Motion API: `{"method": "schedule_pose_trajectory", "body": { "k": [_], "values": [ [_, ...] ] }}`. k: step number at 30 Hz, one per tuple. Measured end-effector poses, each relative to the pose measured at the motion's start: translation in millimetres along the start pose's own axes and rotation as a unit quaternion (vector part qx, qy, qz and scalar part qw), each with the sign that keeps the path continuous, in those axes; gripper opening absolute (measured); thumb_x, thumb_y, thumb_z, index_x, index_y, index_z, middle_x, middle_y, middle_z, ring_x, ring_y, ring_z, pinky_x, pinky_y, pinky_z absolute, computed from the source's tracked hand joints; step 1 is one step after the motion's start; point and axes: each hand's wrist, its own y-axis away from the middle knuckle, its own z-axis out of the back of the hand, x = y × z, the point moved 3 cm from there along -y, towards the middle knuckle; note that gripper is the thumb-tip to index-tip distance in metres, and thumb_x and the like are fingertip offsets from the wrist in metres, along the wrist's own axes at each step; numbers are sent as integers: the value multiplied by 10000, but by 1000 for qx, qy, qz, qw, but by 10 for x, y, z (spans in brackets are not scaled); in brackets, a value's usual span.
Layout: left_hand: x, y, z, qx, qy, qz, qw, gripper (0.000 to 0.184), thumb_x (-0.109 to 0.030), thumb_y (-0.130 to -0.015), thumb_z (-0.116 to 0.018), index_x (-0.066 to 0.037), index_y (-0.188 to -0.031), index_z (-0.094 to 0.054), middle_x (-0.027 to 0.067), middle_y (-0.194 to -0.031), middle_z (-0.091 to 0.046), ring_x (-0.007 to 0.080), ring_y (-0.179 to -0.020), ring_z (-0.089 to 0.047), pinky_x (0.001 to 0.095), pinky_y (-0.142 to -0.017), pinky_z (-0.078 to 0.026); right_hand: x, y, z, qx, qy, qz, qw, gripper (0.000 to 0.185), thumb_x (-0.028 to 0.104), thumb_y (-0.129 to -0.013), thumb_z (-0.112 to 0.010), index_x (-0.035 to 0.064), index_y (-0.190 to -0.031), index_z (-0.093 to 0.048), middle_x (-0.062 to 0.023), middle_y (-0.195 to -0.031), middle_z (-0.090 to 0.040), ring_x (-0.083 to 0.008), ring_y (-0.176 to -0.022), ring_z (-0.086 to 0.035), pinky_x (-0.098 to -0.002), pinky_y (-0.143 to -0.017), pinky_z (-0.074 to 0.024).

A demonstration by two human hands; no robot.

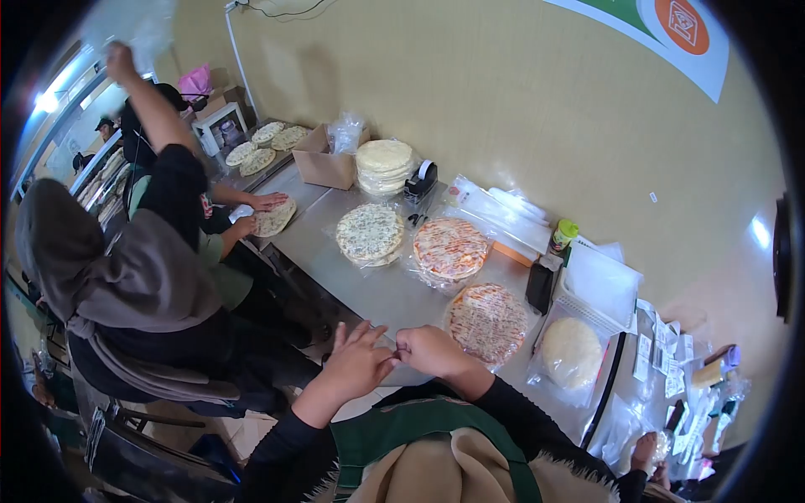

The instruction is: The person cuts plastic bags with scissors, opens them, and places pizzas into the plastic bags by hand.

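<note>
My left hand is raised in front of my apron at the near edge of the steel table, its fingers spread. The thumb side of it meets my right hand, which is closed in a pinch; anything between the fingertips is too small to make out. Just beyond my right hand lies a wrapped pizza with brownish topping and sauce lines. Behind it is a stack of bagged pizzas with orange-red sauce stripes. Farther left sits another bagged stack, pale with dark herb flecks.
A tape dispenser, a stack of plain bases and a cardboard box stand toward the wall. On the right are a white basket and a bagged pale round. A co-worker sits close on my left, one arm raised.
</note>
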Motion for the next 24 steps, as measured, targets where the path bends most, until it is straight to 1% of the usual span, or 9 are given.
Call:
{"method": "schedule_pose_trajectory", "body": {
  "k": [1, 4, 9, 11, 12, 14, 17, 20, 24],
  "values": [
    [91, 58, -12, 28, -69, 17, 997, 237, -334, -832, -526, -188, -969, -653, 99, -1225, -493, 331, -1225, -356, 622, -988, -161, 41, -17, 2, 1, 0, 0, 1000, 136, 194, -721, -625, 66, -741, -583, -133, -695, -601, -335, -673, -583, -419, -595, -447],
    [367, 216, -70, 83, -68, 97, 989, 259, -353, -840, -501, -184, -969, -649, 80, -1206, -507, 319, -1219, -364, 630, -986, -159, 166, -49, -54, 39, -36, -3, 999, 144, 209, -721, -625, 75, -746, -578, -127, -694, -600, -330, -681, -583, -417, -603, -447],
    [737, 464, -180, 132, -78, 136, 979, 249, -330, -829, -518, -162, -954, -652, 49, -1034, -599, 238, -1089, -499, 635, -966, -202, 331, -178, -328, 90, -22, 23, 995, 169, 233, -726, -630, 75, -758, -579, -126, -693, -600, -324, -679, -582, -405, -605, -446],
    [913, 578, -247, 66, -57, 125, 988, 201, -269, -802, -548, -126, -892, -657, 75, -929, -621, 247, -930, -578, 535, -901, -368, 414, -219, -364, 83, -24, 19, 996, 171, 234, -725, -631, 74, -759, -579, -126, -692, -600, -323, -681, -583, -404, -607, -446],
    [982, 632, -261, 64, -54, 124, 989, 201, -269, -802, -548, -126, -892, -657, 75, -929, -621, 247, -930, -578, 535, -901, -368, 455, -239, -364, 73, -29, 14, 997, 174, 235, -724, -633, 73, -760, -580, -127, -692, -600, -322, -682, -584, -403, -609, -447],
    [1116, 711, -233, -14, 71, 124, 990, 121, -144, -754, -571, -82, -819, -652, 117, -869, -616, 288, -821, -597, 408, -760, -473, 509, -273, -357, 61, -42, 5, 997, 179, 238, -721, -636, 72, -758, -580, -129, -691, -600, -322, -681, -585, -401, -609, -448],
    [1278, 858, -208, -87, 86, 89, 988, 153, -18, -699, -540, -60, -797, -649, 135, -829, -611, 321, -771, -594, 357, -668, -487, 610, -338, -343, 61, -48, -19, 997, 192, 243, -710, -646, 73, -770, -581, -130, -702, -602, -325, -688, -585, -402, -612, -448],
    [1411, 997, -120, -91, 100, 89, 987, 278, 27, -685, -481, -95, -855, -663, 105, -901, -620, 308, -800, -596, 379, -706, -480, 642, -356, -520, 86, 3, -28, 996, 181, 215, -691, -638, 78, -791, -575, -128, -726, -605, -331, -712, -585, -408, -616, -447],
    [1632, 1195, -11, -101, 88, 109, 985, 306, 50, -665, -469, -84, -859, -663, 104, -935, -622, 303, -837, -595, 368, -729, -481, 476, -371, -849, 107, 113, -49, 987, 200, 146, -642, -623, 94, -824, -559, -129, -729, -598, -332, -728, -582, -421, -623, -438]
  ]
}}
